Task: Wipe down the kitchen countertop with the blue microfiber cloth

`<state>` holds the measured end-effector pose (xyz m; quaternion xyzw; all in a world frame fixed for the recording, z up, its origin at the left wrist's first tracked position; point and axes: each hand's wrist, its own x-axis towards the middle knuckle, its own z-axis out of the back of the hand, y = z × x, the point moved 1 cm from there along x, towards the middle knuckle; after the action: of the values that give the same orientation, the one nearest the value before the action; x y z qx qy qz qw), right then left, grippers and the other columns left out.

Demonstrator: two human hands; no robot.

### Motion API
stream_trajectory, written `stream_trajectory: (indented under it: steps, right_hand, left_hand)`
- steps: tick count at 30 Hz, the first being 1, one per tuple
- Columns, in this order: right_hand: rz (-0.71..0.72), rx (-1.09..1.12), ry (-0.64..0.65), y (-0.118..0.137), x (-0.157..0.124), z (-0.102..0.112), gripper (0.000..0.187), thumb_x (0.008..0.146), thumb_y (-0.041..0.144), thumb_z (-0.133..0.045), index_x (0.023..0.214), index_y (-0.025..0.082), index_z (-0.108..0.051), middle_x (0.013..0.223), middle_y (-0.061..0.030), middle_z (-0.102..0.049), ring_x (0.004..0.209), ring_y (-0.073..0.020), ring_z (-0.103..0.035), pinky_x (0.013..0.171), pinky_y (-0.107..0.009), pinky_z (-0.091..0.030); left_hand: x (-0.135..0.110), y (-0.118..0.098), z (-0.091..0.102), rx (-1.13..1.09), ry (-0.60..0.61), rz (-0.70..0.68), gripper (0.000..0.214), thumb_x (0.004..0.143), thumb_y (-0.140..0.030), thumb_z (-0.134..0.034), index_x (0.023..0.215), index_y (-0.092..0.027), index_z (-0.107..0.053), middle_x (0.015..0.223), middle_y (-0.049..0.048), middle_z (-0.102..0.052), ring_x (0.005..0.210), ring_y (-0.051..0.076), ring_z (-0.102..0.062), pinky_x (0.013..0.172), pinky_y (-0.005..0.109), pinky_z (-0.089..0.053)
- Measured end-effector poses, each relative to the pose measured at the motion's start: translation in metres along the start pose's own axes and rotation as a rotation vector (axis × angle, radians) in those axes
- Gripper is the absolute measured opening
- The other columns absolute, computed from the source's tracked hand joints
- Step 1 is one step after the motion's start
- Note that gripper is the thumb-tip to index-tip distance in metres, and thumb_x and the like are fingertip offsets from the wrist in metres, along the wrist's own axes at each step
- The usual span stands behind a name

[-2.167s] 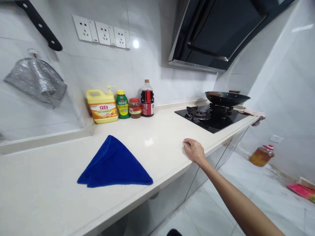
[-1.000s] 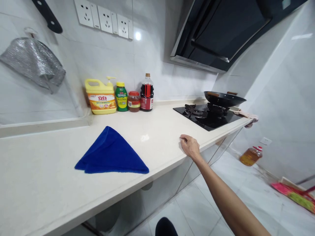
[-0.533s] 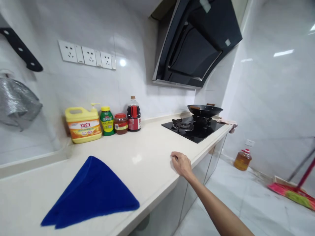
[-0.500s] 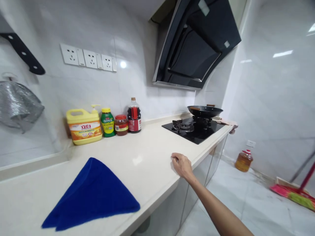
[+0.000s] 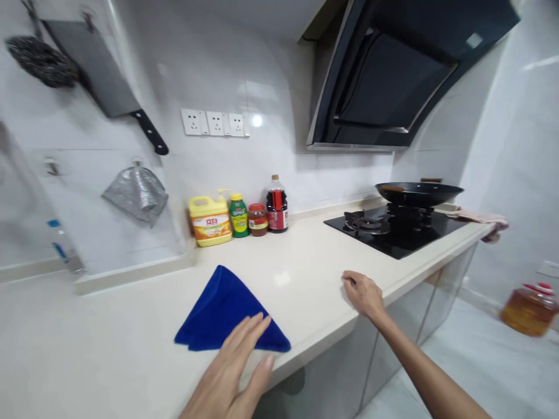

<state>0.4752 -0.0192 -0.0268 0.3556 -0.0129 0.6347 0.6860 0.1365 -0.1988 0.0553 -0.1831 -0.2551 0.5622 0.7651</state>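
Note:
A folded blue cloth point(image 5: 213, 314) lies on the pale countertop point(image 5: 305, 273), one corner pointing toward the wall. My left hand point(image 5: 236, 366) reaches in from the bottom with fingers stretched out and thumb apart, holding nothing. Its fingertips overlap the cloth's front edge in the picture; whether they touch it I cannot tell. Further right, my right hand point(image 5: 364, 293) rests on the counter near the front edge, fingers curled in, with no object showing in them.
Along the wall stand a yellow detergent jug point(image 5: 211, 224), a green bottle point(image 5: 239, 216), a red-lidded jar point(image 5: 258, 221) and a dark sauce bottle point(image 5: 277, 206). A wok point(image 5: 419, 195) sits on the gas stove point(image 5: 395, 244) under the range hood point(image 5: 393, 87). A cleaver point(image 5: 100, 70) hangs at left.
My left hand has come into view over the cloth's front edge. The view has turned left, bringing in the whole cleaver and a scourer. My right hand keeps its place on the counter.

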Motion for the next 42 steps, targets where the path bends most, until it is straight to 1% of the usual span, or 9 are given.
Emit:
stream_trajectory:
  steps: [7,11,14,17,23,27,32,36,42]
  right_hand:
    - [-0.017,-0.003,0.043,-0.008,-0.001,-0.005,0.033,0.089,0.032,-0.041,0.106,0.028,-0.069,0.117,-0.0033,-0.070,0.107,-0.0265,-0.064,0.087,-0.037,-0.047]
    - [-0.030,-0.002,0.056,-0.011,0.000,-0.007,0.034,0.089,0.034,-0.041,0.107,0.029,-0.069,0.119,-0.0021,-0.070,0.107,-0.0266,-0.064,0.086,-0.036,-0.046]
    - [-0.040,-0.009,0.061,-0.011,0.000,-0.006,0.033,0.088,0.035,-0.042,0.106,0.030,-0.069,0.118,-0.0017,-0.070,0.106,-0.0265,-0.064,0.085,-0.036,-0.046]
    - [-0.047,-0.019,0.055,-0.011,-0.001,-0.004,0.035,0.088,0.036,-0.041,0.106,0.030,-0.070,0.116,-0.0024,-0.071,0.104,-0.0267,-0.064,0.082,-0.035,-0.046]
    - [-0.072,-0.035,0.092,-0.009,0.000,-0.002,0.036,0.088,0.037,-0.040,0.107,0.031,-0.070,0.118,-0.0006,-0.070,0.105,-0.0267,-0.064,0.080,-0.035,-0.046]
    - [-0.072,-0.036,0.079,-0.009,0.000,0.000,0.038,0.089,0.038,-0.039,0.107,0.031,-0.071,0.119,-0.0011,-0.070,0.105,-0.0272,-0.064,0.080,-0.035,-0.046]
    - [-0.097,-0.059,0.126,-0.013,0.001,0.000,0.039,0.087,0.041,-0.040,0.109,0.032,-0.071,0.111,-0.0022,-0.073,0.099,-0.0280,-0.066,0.078,-0.037,-0.047]
    - [-0.057,-0.065,0.109,-0.017,0.001,0.000,0.039,0.087,0.041,-0.040,0.110,0.032,-0.071,0.114,-0.0016,-0.072,0.100,-0.0285,-0.066,0.077,-0.037,-0.048]
    - [-0.029,-0.063,0.122,-0.019,-0.001,0.003,0.041,0.087,0.042,-0.040,0.111,0.030,-0.071,0.107,-0.0065,-0.073,0.093,-0.0320,-0.068,0.074,-0.042,-0.051]
  left_hand:
    - [0.091,0.022,-0.017,0.322,0.142,0.253,0.079,0.093,-0.062,-0.027,0.153,-0.011,-0.029,0.160,0.0163,-0.021,0.149,0.034,-0.008,0.122,0.049,-0.015]
    - [0.096,0.043,-0.033,0.476,0.051,0.216,0.070,0.093,-0.062,-0.025,0.151,-0.023,-0.036,0.160,0.0105,-0.024,0.149,0.036,-0.009,0.119,0.063,-0.002]
    - [0.095,0.049,-0.031,0.516,0.016,0.324,0.090,0.083,-0.079,-0.029,0.154,-0.024,-0.026,0.161,0.0162,-0.018,0.148,0.041,-0.007,0.110,0.075,0.001]
    - [0.096,0.052,-0.026,0.516,0.044,0.384,0.108,0.075,-0.088,-0.025,0.155,-0.015,-0.022,0.160,0.0233,-0.010,0.148,0.040,-0.001,0.112,0.073,0.001]
    - [0.088,0.056,-0.021,0.540,0.056,0.345,0.089,0.085,-0.078,-0.016,0.153,-0.021,-0.027,0.161,0.0178,-0.015,0.150,0.033,-0.006,0.117,0.064,0.000]
    - [0.101,0.056,-0.023,0.582,-0.015,0.388,0.081,0.093,-0.065,-0.014,0.153,-0.012,-0.028,0.158,0.0222,-0.021,0.149,0.033,-0.013,0.120,0.058,-0.003]
    - [0.123,0.057,-0.038,0.561,-0.009,0.494,0.087,0.091,-0.065,-0.014,0.153,-0.005,-0.024,0.159,0.0259,-0.012,0.147,0.044,-0.004,0.116,0.066,-0.004]
    - [0.112,0.065,-0.035,0.551,0.031,0.407,0.089,0.090,-0.071,-0.015,0.155,-0.010,-0.019,0.160,0.0221,-0.006,0.147,0.041,0.004,0.116,0.067,0.002]
    - [0.048,0.096,0.005,0.522,0.076,0.236,0.081,0.091,-0.073,-0.020,0.154,-0.024,-0.023,0.162,0.0087,-0.007,0.150,0.030,0.000,0.121,0.057,-0.004]
